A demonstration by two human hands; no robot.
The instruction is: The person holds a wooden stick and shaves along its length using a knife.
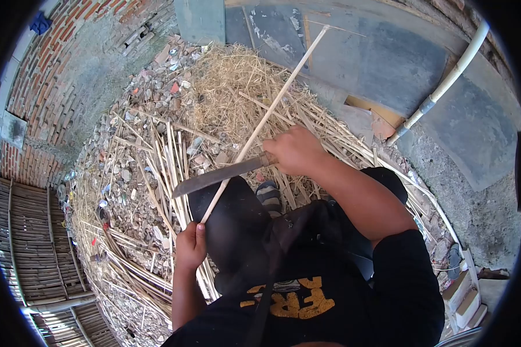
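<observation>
The right grip (295, 151) was clamped on the handle of a machete (214, 178), whose blade reached out to the left. The left grip (191, 246) was closed on the lower end of a pale strip (267, 115), thumb laid along it; from there the strip slanted up and away, passing just left of the right grip. Blade and strip crossed between the two grips, though whether the edge touched could not be told. A dark-clad knee (228, 211) was just right of the left grip, and a striped shoe (268, 196) showed below the right one. Just past the left grip lay a loose bundle of similar strips (175, 159) on rubble (124, 173). Ahead of the right grip was a heap of dry straw (228, 92). Farther off, a brick wall (58, 75) rose ahead and left of both grips, grey panels (382, 63) stood ahead of the right one, and a white pipe (448, 81) slanted to its right.
</observation>
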